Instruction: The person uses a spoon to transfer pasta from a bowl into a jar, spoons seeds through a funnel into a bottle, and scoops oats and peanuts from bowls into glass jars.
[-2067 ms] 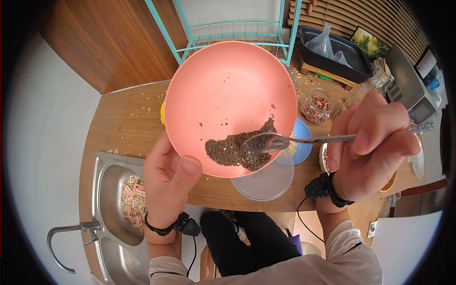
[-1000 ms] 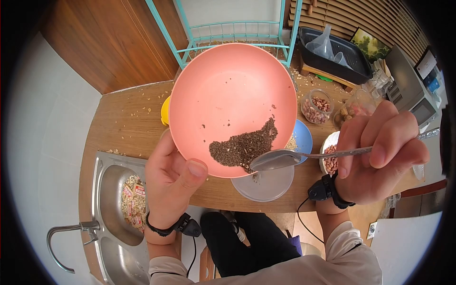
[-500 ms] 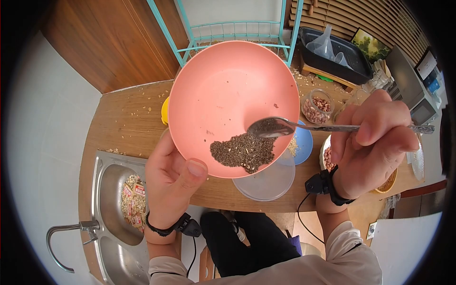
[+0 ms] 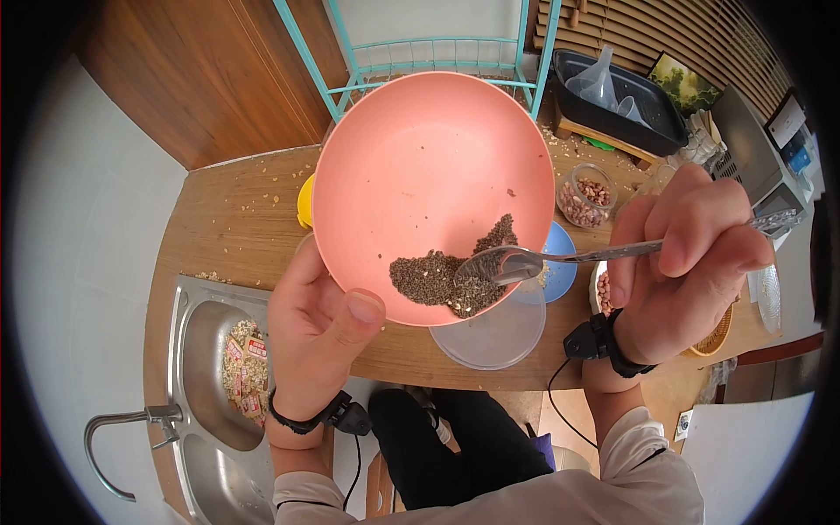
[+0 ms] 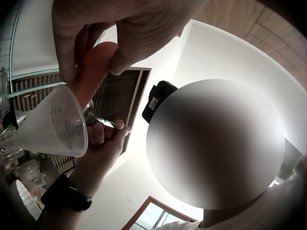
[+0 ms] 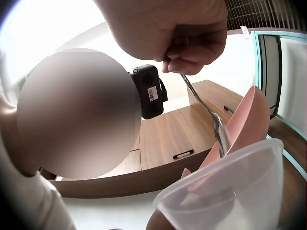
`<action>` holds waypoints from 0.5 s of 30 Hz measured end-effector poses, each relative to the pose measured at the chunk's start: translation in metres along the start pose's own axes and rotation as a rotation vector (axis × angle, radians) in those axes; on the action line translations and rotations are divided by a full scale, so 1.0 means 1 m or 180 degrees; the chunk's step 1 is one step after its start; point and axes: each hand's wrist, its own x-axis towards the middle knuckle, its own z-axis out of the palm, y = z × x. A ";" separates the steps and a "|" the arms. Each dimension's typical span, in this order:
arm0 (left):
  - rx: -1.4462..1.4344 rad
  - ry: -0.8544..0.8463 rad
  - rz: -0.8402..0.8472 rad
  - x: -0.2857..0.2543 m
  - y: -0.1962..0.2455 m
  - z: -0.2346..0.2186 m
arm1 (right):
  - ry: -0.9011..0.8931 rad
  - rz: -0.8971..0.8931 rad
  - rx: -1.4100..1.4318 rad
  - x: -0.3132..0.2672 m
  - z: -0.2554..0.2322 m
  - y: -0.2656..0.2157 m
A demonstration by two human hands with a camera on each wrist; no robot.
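Observation:
The left hand [image 4: 319, 337] grips the near-left rim of a pink bowl [image 4: 420, 175], thumb over the edge. Small dark seeds [image 4: 418, 278] lie in the bowl's lower part. Between thumb and fingers the right hand [image 4: 687, 262] pinches a metal spoon [image 4: 503, 264], its tip at the seeds. In the right wrist view the spoon [image 6: 218, 127] reaches down inside the bowl [image 6: 254, 112]. Below the bowl is a clear, wide-mouthed vessel [image 4: 490, 341], partly hidden; the left wrist view shows a clear funnel shape [image 5: 53, 124].
A sink [image 4: 201, 350] with spilled flakes and packets is at left. On the counter [image 4: 236, 219] are a blue plate [image 4: 560, 267], a jar of nuts [image 4: 586, 197] and a yellow item [image 4: 304, 203]. Behind stand a teal rack [image 4: 437, 66] and a black tray holding funnels [image 4: 617, 101].
The spoon has moved down toward the near side of the bowl, its tip now over the seeds. The bowl has shifted very slightly up in view, and the left hand keeps its grip.

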 end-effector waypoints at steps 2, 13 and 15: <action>0.0011 0.0013 0.0000 0.000 0.001 0.001 | -0.0157 -0.0018 0.0123 0.001 -0.003 0.001; 0.0009 -0.0022 0.0044 0.001 -0.002 0.000 | -0.0133 -0.0156 0.0373 0.001 -0.005 0.003; -0.0024 -0.0017 0.0048 0.001 -0.001 0.001 | -0.0261 -0.0099 0.0453 0.002 -0.007 0.001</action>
